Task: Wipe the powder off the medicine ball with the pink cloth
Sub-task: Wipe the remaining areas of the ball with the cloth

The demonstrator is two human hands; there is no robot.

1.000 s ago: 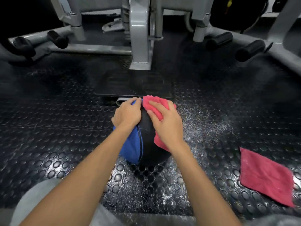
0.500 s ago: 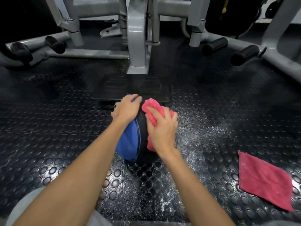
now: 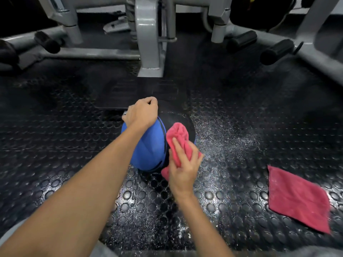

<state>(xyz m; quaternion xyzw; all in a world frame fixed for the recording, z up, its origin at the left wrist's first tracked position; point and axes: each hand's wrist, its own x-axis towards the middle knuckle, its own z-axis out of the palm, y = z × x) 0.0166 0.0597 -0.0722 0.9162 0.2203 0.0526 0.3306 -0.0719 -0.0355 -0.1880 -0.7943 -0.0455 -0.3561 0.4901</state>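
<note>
**gymrat_88:** So what's the room like?

**mopguy:** It's a gym corner. The black rubber floor (image 3: 55, 145) has raised round studs all over and looks shiny near the camera. White powder (image 3: 222, 141) is scattered over it, thickest just right of the medicine ball (image 3: 148, 145), with more specks toward the person. A grey steel machine frame (image 3: 148, 43) runs across the back, with black foam rollers (image 3: 276, 51) sticking out of it. A flat black mat (image 3: 133, 91) lies in front of its centre post.

**gymrat_88:** Any brand or writing on the ball?

**mopguy:** I can't read anything. The mat has some raised marks, but they're too blurry. The ball is blue and black and sits on the floor just in front of that mat.

**gymrat_88:** And the hands?

**mopguy:** The left hand (image 3: 142, 112) is on top of the ball with its fingers curled over the far side, gripping it. The right hand (image 3: 182, 169) has the bunched pink cloth (image 3: 178, 138) caught between thumb and fingers, pushed against the ball's near right side. A second cloth (image 3: 297, 199) of the same colour lies spread on the floor, well off to the right.
</note>
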